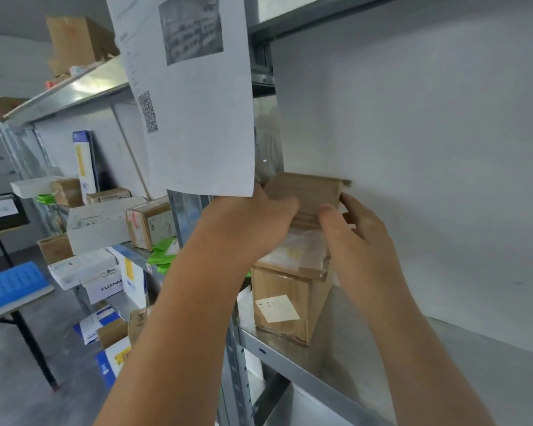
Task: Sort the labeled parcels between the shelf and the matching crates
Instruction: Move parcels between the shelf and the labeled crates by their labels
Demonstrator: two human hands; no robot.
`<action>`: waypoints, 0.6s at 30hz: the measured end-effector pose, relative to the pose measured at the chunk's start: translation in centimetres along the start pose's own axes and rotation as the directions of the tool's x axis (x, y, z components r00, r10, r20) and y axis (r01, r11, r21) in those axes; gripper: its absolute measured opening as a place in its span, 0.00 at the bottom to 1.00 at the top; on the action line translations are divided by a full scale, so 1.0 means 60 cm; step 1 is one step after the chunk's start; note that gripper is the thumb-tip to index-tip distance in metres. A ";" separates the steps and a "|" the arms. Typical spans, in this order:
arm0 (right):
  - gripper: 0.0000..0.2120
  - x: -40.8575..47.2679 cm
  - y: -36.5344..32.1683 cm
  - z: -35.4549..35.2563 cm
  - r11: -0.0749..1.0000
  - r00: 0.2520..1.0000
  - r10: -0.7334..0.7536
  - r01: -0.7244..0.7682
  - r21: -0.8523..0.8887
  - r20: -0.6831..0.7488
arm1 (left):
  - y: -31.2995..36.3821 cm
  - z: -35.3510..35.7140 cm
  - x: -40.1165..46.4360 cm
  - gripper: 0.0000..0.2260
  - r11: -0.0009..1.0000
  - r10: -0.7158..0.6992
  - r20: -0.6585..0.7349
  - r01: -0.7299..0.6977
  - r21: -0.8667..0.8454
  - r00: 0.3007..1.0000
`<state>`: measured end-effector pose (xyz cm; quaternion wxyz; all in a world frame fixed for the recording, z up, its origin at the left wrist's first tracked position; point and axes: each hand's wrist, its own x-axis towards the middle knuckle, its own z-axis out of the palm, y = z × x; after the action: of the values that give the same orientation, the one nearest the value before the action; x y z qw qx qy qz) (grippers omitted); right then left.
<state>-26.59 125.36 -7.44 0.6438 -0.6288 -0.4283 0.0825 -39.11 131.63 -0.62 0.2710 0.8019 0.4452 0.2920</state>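
Observation:
A small brown cardboard parcel [305,192] is held between both my hands at the left end of a metal shelf [305,364]. My left hand [253,222] grips its left side and my right hand [354,222] grips its right side. It sits atop a taller brown box [286,302] that bears a white label [277,308] and has a clear plastic bag on its top. Whether the small parcel rests on that box or hangs just above it is unclear.
A printed sheet with a QR code [191,96] hangs from the shelf upright just left of my hands. The neighbouring rack [105,229] at left holds several cardboard and white parcels and green packets. A blue-topped folding table [10,287] stands far left. White wall behind.

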 end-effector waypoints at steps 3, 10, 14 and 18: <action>0.11 -0.009 -0.005 -0.012 0.997 0.999 -0.037 0.037 0.069 -0.005 | -0.010 0.002 -0.006 0.14 0.994 0.045 0.010 -0.043 -0.101 0.999; 0.35 -0.041 0.022 -0.045 0.971 0.961 -0.205 0.224 0.086 -0.186 | -0.028 0.005 -0.020 0.27 0.949 0.232 0.045 -0.216 -0.230 0.972; 0.40 -0.074 0.040 -0.072 0.922 0.882 -0.382 0.384 -0.048 -0.275 | -0.032 0.035 -0.023 0.52 0.855 0.432 0.019 -0.402 -0.326 0.902; 0.41 -0.103 0.049 -0.132 0.868 0.817 -0.488 0.418 -0.270 -0.306 | -0.026 0.066 -0.052 0.44 0.821 0.525 0.055 -0.488 -0.297 0.849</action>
<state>-23.98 116.12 -11.53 0.6496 -0.5708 -0.4450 -0.2329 -38.52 128.90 -5.10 0.3202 0.8641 0.1520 0.3573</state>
